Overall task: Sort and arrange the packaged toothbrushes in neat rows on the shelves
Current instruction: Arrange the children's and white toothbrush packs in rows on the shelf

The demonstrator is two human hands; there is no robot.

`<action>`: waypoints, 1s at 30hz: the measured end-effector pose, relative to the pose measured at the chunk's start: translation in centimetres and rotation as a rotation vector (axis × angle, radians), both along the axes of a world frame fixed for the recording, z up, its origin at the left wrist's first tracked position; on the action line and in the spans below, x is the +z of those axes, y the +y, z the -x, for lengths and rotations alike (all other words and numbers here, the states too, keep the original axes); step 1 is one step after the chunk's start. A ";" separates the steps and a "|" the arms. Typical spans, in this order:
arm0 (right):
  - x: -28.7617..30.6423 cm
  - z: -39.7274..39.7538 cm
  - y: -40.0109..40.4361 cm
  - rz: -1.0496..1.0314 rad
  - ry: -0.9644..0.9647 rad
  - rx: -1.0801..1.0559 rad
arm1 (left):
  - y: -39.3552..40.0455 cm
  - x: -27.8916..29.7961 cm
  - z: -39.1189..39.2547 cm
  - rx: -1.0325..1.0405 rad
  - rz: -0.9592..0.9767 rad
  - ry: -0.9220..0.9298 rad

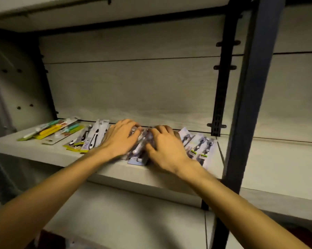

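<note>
Packaged toothbrushes lie flat along a pale wooden shelf. Both my hands rest on a small stack of blue-grey packs in the middle. My left hand presses on the stack's left side with its fingers curled over the far end. My right hand covers the right side, fingertips meeting the left hand's. Left of them lie black-and-white brush packs and, farther left, yellow and teal packs. A row of silvery packs lies to the right.
A dark metal upright stands at the right end of the shelf bay, with a slotted black bracket strip on the back panel. Another shelf board hangs overhead. Bare shelf surface continues right of the upright.
</note>
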State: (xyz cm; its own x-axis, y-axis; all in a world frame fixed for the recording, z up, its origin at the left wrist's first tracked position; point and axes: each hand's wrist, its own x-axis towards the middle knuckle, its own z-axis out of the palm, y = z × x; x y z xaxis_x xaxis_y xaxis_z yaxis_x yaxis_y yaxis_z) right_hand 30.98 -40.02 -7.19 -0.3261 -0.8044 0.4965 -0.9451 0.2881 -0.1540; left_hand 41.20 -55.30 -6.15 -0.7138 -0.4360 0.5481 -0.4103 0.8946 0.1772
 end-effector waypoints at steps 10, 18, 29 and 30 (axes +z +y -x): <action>0.2 -2.2 -9.5 -0.184 -0.059 0.034 | -10.3 -1.0 -2.9 0.142 0.095 -0.148; 0.3 -6.4 -17.6 -0.227 -0.061 0.041 | -20.0 -0.5 -8.1 0.162 0.079 -0.178; 1.9 -13.8 -33.0 -0.329 -0.099 0.008 | -37.5 0.0 -18.2 0.180 -0.149 -0.162; 1.7 -14.0 -33.9 -0.341 -0.105 -0.003 | -38.6 -0.3 -18.7 0.194 -0.181 -0.152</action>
State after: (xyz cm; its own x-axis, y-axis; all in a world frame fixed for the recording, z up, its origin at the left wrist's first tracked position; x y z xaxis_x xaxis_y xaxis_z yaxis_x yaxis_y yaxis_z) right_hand 45.02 -73.92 -5.49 -0.3639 -0.9170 0.1634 -0.9283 0.3426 -0.1445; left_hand 59.94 -93.94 -6.48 -0.6757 -0.6529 0.3422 -0.6042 0.7565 0.2504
